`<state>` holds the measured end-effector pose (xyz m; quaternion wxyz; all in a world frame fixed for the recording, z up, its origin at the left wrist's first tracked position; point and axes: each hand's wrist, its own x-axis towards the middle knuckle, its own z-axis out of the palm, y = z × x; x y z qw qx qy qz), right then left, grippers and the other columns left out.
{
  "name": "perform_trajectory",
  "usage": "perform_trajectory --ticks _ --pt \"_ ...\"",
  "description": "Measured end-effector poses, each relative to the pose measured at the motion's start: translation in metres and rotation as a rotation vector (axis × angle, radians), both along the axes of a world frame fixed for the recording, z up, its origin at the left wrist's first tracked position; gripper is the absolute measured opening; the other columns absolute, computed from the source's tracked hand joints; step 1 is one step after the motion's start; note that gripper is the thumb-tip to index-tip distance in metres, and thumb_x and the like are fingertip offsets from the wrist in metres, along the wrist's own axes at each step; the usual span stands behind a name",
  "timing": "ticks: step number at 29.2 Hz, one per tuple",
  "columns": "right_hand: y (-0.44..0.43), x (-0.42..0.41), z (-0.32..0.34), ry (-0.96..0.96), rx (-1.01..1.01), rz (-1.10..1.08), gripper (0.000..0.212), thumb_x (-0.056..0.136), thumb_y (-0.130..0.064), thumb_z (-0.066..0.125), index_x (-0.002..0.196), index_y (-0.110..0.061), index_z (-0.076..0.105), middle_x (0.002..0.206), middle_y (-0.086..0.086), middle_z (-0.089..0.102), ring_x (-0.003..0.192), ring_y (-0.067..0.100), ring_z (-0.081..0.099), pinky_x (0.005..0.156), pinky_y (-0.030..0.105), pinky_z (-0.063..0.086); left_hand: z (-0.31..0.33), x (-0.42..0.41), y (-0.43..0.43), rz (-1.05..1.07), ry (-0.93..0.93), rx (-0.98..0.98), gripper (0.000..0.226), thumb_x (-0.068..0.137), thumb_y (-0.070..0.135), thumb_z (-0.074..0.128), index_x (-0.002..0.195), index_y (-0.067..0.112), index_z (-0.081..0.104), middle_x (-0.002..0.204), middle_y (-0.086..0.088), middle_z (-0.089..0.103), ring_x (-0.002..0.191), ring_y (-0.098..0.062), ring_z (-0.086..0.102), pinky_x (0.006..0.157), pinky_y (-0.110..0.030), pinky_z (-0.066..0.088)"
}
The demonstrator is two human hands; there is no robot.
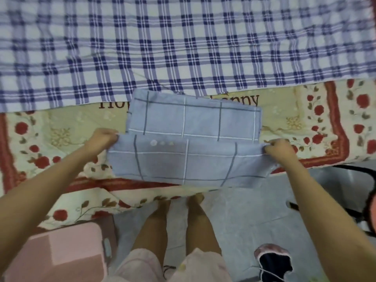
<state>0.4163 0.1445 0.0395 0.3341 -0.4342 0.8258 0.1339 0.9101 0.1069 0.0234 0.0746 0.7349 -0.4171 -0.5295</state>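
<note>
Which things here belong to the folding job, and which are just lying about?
In the job: left hand and right hand, each pinching an end of the blue grid cloth; the flowered blanket under it.
Lying about: purple plaid sheet, pink box, slipper on the floor.

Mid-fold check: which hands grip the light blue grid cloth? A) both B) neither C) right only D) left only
A: the left hand and the right hand each pinch one end of the near flap of the light blue grid cloth.
</note>
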Motion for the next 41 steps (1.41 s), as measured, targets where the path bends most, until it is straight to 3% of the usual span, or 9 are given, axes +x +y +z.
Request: perform_trajectory --ticks 4,7,11,18,28,32,35,39,41 --pt "-0.081 -0.008 -0.044 -0.025 -0.335 -0.221 0.021 0.085 -0.016 0.055 0.07 -0.002 0.059 0.065 0.017 0.05 0.064 0.025 0.046 0.058 0.032 0.034 -0.033 -0.023 -0.095 0.307 0.07 -0.208 0.026 0.084 0.001 0.047 0.061 0.013 0.05 0.049 0.001 0.053 0.044 -0.006 0.047 0.041 -0.015 0.036" --pt "-0.115 -0.02 -0.123 -0.039 -0.512 -0.404 0.019 0.088 -0.017 0.053 0.085 0.001 0.061 0.076 0.015 0.053 0.072 0.023 0.047 0.062 0.03 0.033 -0.114 -0.046 -0.142 0.452 0.108 -0.236 0.012 0.087 0.019 0.052 0.079 0.013 0.059 0.07 0.002 0.063 0.066 -0.01 0.057 0.066 -0.023 0.047" --pt "-0.117 -0.005 -0.168 -0.174 -0.711 -0.757 0.018 0.091 -0.024 0.06 0.097 -0.007 0.057 0.091 0.004 0.054 0.087 0.015 0.047 0.074 0.019 0.036 -0.148 -0.067 -0.142 0.341 -0.123 -0.365 0.035 0.095 0.038 0.05 0.116 0.01 0.052 0.105 -0.002 0.053 0.096 -0.015 0.048 0.077 -0.022 0.035" --pt "-0.117 0.0 -0.183 -0.074 -0.921 -0.728 0.042 0.095 -0.019 0.054 0.064 -0.024 0.026 0.063 -0.011 0.03 0.071 0.011 0.034 0.067 0.005 0.029 -0.163 -0.062 -0.124 0.239 -0.39 -0.428 0.025 0.099 0.029 0.042 0.092 0.006 0.048 0.104 -0.026 0.059 0.096 -0.036 0.056 0.079 -0.037 0.04" --pt "-0.138 0.006 -0.19 0.005 -0.964 -0.822 0.04 0.098 -0.019 0.046 0.065 -0.026 0.024 0.068 -0.012 0.039 0.078 0.007 0.042 0.065 0.003 0.03 -0.172 -0.07 -0.135 0.348 -0.451 -0.438 0.023 0.103 0.026 0.027 0.088 0.01 0.037 0.077 -0.004 0.047 0.08 -0.02 0.045 0.07 -0.027 0.029" --pt "-0.141 0.011 -0.192 -0.005 -0.954 -0.787 0.016 0.1 -0.021 0.04 0.109 -0.026 0.053 0.106 -0.008 0.053 0.098 0.015 0.048 0.085 0.011 0.029 -0.175 -0.084 -0.139 0.397 -0.658 -0.381 0.023 0.101 0.027 0.033 0.11 0.013 0.049 0.118 -0.013 0.056 0.108 -0.03 0.051 0.087 -0.036 0.034" --pt "-0.131 0.045 -0.191 0.124 -0.93 -0.414 0.05 0.099 -0.022 0.036 0.146 -0.005 0.027 0.151 0.015 0.028 0.14 0.028 0.026 0.116 0.03 0.014 -0.171 -0.114 -0.126 0.041 -0.795 -0.559 0.046 0.099 0.033 0.037 0.143 0.022 0.034 0.152 -0.005 0.029 0.139 -0.028 0.025 0.108 -0.047 0.016" --pt "-0.106 0.099 -0.21 -0.039 -0.726 0.887 0.055 0.1 -0.047 0.019 0.15 -0.025 0.023 0.157 0.008 0.02 0.144 0.031 0.014 0.114 0.053 -0.003 -0.194 -0.149 -0.097 -0.999 -0.622 -0.799 0.059 0.094 0.052 0.028 0.148 0.03 0.02 0.156 -0.001 0.021 0.143 -0.035 0.016 0.103 -0.071 0.012" --pt "-0.113 0.085 -0.219 0.025 -0.537 1.024 0.061 0.095 -0.061 0.003 0.15 -0.036 0.01 0.159 -0.004 0.006 0.146 0.029 0.009 0.11 0.062 -0.005 -0.202 -0.142 -0.113 -0.964 -0.676 -0.656 0.066 0.09 0.064 0.019 0.149 0.037 0.005 0.159 0.006 0.008 0.146 -0.031 0.003 0.1 -0.076 0.005"
